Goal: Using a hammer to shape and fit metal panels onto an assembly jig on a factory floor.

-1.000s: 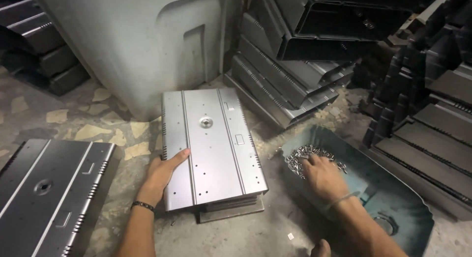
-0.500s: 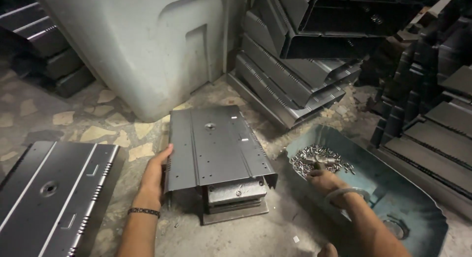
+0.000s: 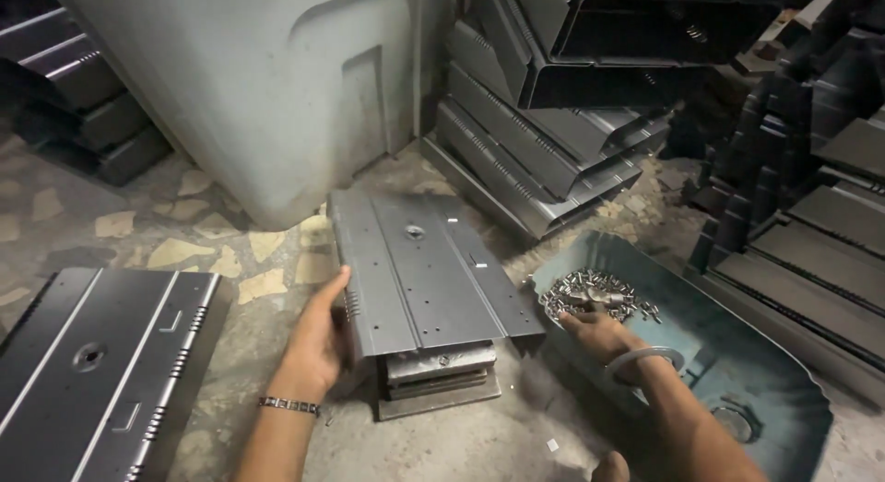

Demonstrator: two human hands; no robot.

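Hands at work on a workshop floor (image 3: 138, 233): the left hand (image 3: 318, 344) grips the nine-o'clock edge of a stiff, sharp-edged perforated steel cover (image 3: 424, 270) resting on a small metal block (image 3: 438, 376); the right hand (image 3: 599, 330) pinches from rivets (image 3: 595, 293), small and slippery, piled at three o'clock in a blue tray (image 3: 737, 353).

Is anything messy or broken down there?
Slightly. The blue tray has a bent, wavy rim. The grey metal panel sits crooked, overhanging the small block beneath it. The floor is patchy and worn.

Big grey plastic bin (image 3: 267, 86) at back, stacked metal covers (image 3: 553, 159) beside.
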